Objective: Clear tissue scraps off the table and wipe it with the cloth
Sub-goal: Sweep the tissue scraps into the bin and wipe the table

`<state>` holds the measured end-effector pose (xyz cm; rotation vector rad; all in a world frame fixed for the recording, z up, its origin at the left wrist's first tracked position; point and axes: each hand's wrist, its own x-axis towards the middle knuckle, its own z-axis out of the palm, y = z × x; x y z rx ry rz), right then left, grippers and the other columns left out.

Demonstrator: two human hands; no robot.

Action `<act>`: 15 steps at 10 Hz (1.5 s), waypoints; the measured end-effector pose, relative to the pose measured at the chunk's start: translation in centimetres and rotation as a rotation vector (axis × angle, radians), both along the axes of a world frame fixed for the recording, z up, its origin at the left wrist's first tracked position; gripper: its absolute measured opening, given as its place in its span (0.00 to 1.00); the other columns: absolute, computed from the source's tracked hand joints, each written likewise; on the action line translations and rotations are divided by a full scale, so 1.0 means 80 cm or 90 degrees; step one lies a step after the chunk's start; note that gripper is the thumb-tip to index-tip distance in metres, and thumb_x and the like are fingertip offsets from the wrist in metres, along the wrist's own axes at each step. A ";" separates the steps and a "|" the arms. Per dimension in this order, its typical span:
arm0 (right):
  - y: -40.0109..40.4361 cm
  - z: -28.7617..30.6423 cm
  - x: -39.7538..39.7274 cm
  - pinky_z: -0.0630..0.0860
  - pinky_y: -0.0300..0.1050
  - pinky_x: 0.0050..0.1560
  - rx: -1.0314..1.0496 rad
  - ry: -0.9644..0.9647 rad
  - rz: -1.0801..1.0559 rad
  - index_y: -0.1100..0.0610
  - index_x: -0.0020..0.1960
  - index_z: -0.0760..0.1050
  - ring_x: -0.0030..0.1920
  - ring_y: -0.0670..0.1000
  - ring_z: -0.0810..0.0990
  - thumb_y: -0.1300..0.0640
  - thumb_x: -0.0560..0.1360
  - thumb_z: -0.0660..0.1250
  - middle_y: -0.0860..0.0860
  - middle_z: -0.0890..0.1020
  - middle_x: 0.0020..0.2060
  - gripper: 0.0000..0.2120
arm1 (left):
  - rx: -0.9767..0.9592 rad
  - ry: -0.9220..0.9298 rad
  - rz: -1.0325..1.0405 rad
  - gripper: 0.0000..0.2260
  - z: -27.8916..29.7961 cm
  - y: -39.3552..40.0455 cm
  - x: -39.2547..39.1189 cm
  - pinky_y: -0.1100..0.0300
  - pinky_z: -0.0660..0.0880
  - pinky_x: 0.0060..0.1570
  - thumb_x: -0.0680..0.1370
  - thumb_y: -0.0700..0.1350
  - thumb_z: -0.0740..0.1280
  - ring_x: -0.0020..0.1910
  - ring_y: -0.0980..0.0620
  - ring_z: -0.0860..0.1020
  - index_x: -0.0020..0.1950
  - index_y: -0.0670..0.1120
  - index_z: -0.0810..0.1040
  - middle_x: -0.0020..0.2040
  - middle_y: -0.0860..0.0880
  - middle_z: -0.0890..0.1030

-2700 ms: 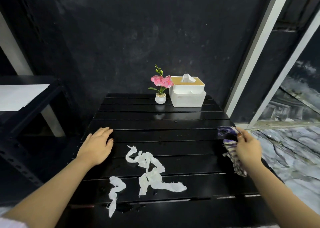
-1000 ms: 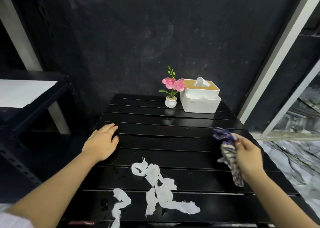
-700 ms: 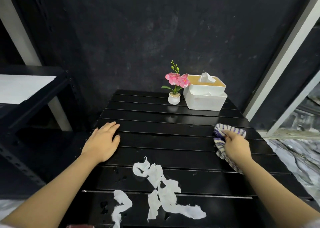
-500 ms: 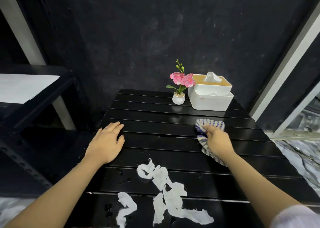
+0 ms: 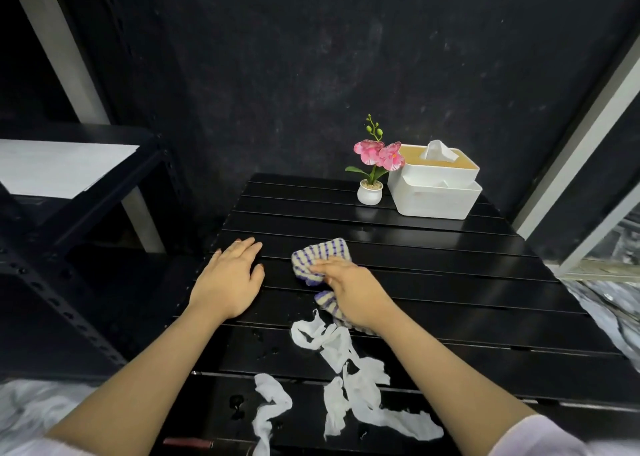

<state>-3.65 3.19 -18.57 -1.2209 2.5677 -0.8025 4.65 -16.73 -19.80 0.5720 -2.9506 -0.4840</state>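
Right hand (image 5: 353,291) presses down on the cloth (image 5: 320,261), fingers curled over it and gripping, on the black slatted table (image 5: 450,282). Cloth is striped purple and cream; one bunched part sticks out past the fingertips, another bit shows under the heel of the palm. Left hand (image 5: 228,280) lies flat on the table just to the left of the right hand, palm down, fingers spread, nothing held, thumb near the cloth but not touching. Tissue scraps (image 5: 341,379) lie on the table right behind the right wrist, toward the person, the nearest scrap just beside the trailing cloth edge; a separate strip (image 5: 268,410) sits further back, between the two forearms. A few wet spots near the scraps. Well ahead of the right hand, at the far edge, stand a small flower pot (image 5: 370,192) and, touching or just right of it, a white tissue box (image 5: 434,185).
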 end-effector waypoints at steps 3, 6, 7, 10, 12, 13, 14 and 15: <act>-0.005 -0.003 0.030 0.53 0.28 0.66 -0.037 -0.030 0.106 0.56 0.65 0.71 0.70 0.48 0.65 0.68 0.77 0.55 0.52 0.73 0.67 0.19 | -0.001 -0.002 0.005 0.23 0.000 0.001 0.001 0.52 0.49 0.76 0.80 0.49 0.53 0.77 0.53 0.52 0.75 0.49 0.57 0.77 0.51 0.57; 0.000 0.003 0.035 0.58 0.24 0.64 -0.065 -0.077 0.115 0.55 0.63 0.74 0.66 0.44 0.70 0.67 0.78 0.55 0.50 0.75 0.65 0.18 | 0.011 -0.013 0.003 0.23 0.005 0.002 0.002 0.52 0.48 0.76 0.80 0.49 0.53 0.77 0.52 0.52 0.75 0.48 0.57 0.77 0.51 0.57; 0.009 0.016 0.034 0.65 0.17 0.45 -0.136 -0.132 0.026 0.54 0.61 0.76 0.46 0.29 0.76 0.66 0.78 0.55 0.45 0.77 0.58 0.17 | 0.028 -0.025 -0.002 0.23 0.011 0.002 0.005 0.52 0.49 0.76 0.81 0.48 0.54 0.77 0.52 0.52 0.75 0.48 0.57 0.77 0.51 0.57; 0.132 0.029 0.023 0.63 0.16 0.52 -0.230 -0.119 -0.219 0.56 0.58 0.76 0.60 0.50 0.76 0.67 0.77 0.56 0.47 0.79 0.54 0.16 | 0.050 -0.012 -0.038 0.22 0.020 0.017 0.065 0.52 0.48 0.76 0.80 0.48 0.55 0.77 0.53 0.52 0.75 0.50 0.58 0.77 0.53 0.57; 0.210 0.025 0.041 0.62 0.29 0.53 -0.166 -0.060 -0.364 0.56 0.61 0.75 0.63 0.54 0.74 0.66 0.78 0.56 0.54 0.77 0.62 0.15 | 0.050 -0.017 -0.035 0.23 0.016 0.025 0.100 0.53 0.48 0.76 0.80 0.49 0.54 0.77 0.54 0.51 0.75 0.50 0.57 0.77 0.53 0.56; 0.215 0.018 0.049 0.61 0.30 0.55 -0.119 -0.032 -0.374 0.59 0.60 0.76 0.63 0.56 0.74 0.68 0.76 0.58 0.57 0.77 0.62 0.15 | 0.052 -0.014 -0.025 0.23 0.011 0.028 0.107 0.53 0.47 0.76 0.81 0.50 0.54 0.77 0.54 0.51 0.75 0.50 0.56 0.77 0.54 0.55; 0.202 0.010 0.051 0.58 0.39 0.69 -0.038 -0.015 -0.338 0.60 0.60 0.75 0.68 0.56 0.69 0.68 0.76 0.59 0.58 0.75 0.64 0.16 | 0.061 -0.011 -0.006 0.23 0.005 0.026 0.107 0.49 0.49 0.76 0.80 0.52 0.54 0.77 0.51 0.52 0.75 0.53 0.56 0.78 0.54 0.55; 0.176 0.006 0.060 0.55 0.45 0.73 -0.001 -0.016 -0.322 0.59 0.63 0.73 0.71 0.55 0.64 0.67 0.76 0.57 0.57 0.72 0.67 0.17 | 0.052 -0.005 -0.007 0.23 0.004 0.026 0.108 0.51 0.49 0.76 0.80 0.51 0.54 0.77 0.52 0.52 0.75 0.52 0.57 0.77 0.54 0.55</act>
